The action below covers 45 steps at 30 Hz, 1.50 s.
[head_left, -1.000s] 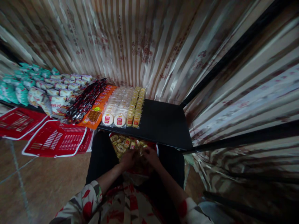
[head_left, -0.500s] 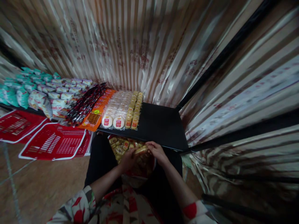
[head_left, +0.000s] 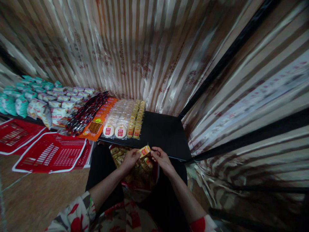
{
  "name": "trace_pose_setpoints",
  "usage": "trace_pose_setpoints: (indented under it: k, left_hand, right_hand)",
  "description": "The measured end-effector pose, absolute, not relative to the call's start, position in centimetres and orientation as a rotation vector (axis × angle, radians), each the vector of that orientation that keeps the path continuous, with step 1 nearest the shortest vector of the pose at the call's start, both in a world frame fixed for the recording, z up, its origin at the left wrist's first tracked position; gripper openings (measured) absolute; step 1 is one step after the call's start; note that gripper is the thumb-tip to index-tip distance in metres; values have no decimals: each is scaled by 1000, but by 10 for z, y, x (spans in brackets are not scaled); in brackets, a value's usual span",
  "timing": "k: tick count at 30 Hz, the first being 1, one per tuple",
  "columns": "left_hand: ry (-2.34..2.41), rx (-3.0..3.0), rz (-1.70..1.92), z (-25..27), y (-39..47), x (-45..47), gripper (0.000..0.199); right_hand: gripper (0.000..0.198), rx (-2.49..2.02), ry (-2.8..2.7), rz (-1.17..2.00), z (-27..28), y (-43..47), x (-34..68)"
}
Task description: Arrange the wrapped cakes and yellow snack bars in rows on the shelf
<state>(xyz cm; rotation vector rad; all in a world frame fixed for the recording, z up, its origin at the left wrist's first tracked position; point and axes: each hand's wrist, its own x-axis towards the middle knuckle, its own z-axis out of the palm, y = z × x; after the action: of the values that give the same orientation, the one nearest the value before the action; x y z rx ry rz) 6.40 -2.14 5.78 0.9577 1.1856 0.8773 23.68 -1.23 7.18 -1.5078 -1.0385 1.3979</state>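
Between my hands is a small yellow snack packet with an orange-red label turned upward. My left hand is closed on its left end. The fingers of my right hand pinch close to the packet's right end, at its wrapper edge. Below them, a red basket between my knees holds many similar yellow packets. On the black shelf ahead, matching yellow packets stand in two rows, beside rows of round white packaged cakes.
Farther left on the shelf lie orange packs, dark red sticks, white bags and teal bags. Red baskets with white handles stand on the floor at left. Black frame bars and striped sheeting enclose the shelf.
The yellow packet has been raised slightly and turned so its label shows. My right fingers have shifted to its right end. The whole view has tilted a little, placing the shelf lower.
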Motion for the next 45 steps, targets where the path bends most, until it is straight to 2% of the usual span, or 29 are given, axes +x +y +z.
trace_pose_setpoints:
  k: [4,12,19,26,30,37,45]
  left_hand:
    - [1174,868,938,68,-19,69,45]
    - [1179,774,1027,57,-16,87,50]
    - [1609,1241,940,52,7,102,31]
    - [1587,1452,1087,56,33,140,50]
    - [1616,1452,1037,58,63,159,58]
    - [1781,1337,973,65,141,180,42]
    - [1720,1153,1126,60,222,204,42]
  right_hand:
    - [55,-1504,-1021,1308,72,-11,233]
    - [45,-1350,-1038,1356,64,0,216]
    - [42,-1376,-1075,1243,59,24,223]
    - [42,-1387,-1064,1151,68,70,243]
    - [39,-1409,-1144,1070,61,104,253]
    - [31,-1536,-1359,857,49,181,263]
    - [30,-1543,-1354,771,45,263,260]
